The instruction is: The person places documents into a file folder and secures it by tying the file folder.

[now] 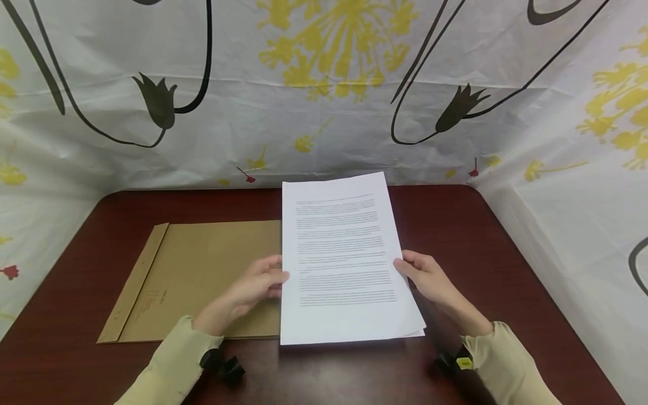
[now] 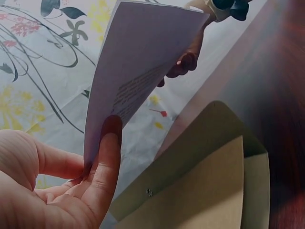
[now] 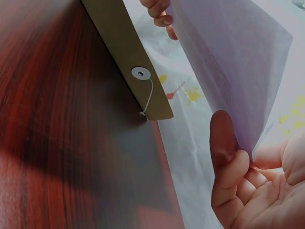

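A small stack of printed paper sheets (image 1: 341, 253) is held up above the table in the head view, its lower right corners slightly fanned. My left hand (image 1: 253, 289) pinches the left edge between thumb and fingers. At the right edge, my right hand (image 1: 427, 278) grips the stack the same way, thumb on top. A brown kraft envelope (image 1: 212, 275) lies on the table to the left, partly hidden behind the sheets. The right wrist view shows a white button (image 3: 141, 73) with a string on the envelope's flap. From the left wrist view, the sheets (image 2: 138, 52) appear from underneath.
The dark red-brown wooden table (image 1: 506, 281) has rounded far corners. A white cloth with flower prints (image 1: 324, 129) hangs behind it and along both sides. Dark devices are strapped to both wrists, over pale sleeves (image 1: 172, 360).
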Demonstrator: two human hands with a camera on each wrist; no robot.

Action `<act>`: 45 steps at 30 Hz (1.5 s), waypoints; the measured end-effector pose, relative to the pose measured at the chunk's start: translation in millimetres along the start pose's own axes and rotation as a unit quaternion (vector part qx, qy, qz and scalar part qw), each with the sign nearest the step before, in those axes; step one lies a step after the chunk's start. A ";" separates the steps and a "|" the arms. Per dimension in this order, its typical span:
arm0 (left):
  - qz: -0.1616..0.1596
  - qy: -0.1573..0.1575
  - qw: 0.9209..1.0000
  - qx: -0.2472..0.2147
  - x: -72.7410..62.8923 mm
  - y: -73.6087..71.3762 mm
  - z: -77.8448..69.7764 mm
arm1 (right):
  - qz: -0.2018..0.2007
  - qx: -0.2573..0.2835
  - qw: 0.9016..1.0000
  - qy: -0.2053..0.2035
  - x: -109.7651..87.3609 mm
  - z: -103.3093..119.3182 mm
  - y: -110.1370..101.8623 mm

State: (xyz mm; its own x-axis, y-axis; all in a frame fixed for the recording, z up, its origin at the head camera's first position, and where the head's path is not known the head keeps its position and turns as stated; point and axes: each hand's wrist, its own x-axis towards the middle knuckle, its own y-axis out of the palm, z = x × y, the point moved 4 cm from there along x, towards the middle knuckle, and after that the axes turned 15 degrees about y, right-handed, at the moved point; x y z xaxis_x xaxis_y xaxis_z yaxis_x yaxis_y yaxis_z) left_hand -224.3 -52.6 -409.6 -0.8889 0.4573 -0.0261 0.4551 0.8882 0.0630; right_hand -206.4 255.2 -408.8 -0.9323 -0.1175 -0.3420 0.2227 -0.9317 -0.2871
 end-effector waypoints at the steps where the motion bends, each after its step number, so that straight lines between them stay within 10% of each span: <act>1: -0.001 0.000 1.000 0.002 -0.2 -1.1 0.0 | 0.003 0.002 1.000 0.002 0.1 0.2 1.0; 23: -0.033 -0.020 0.995 0.094 10.5 -36.8 -3.8 | 0.115 0.011 0.993 -0.010 -9.8 -7.4 30.9; 45: -0.013 -0.024 0.999 0.032 9.1 -38.6 2.5 | -0.056 0.173 0.982 0.047 -4.9 -8.0 16.8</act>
State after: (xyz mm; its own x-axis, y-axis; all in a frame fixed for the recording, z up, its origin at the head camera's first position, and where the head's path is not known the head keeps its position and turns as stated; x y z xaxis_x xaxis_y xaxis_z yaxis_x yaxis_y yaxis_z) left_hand -249.8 -82.6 -414.7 -0.8978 0.4342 -0.0740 0.4356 0.9002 -0.0025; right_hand -195.9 242.9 -419.1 -0.9117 0.0102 -0.4107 -0.0058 -0.9999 -0.0120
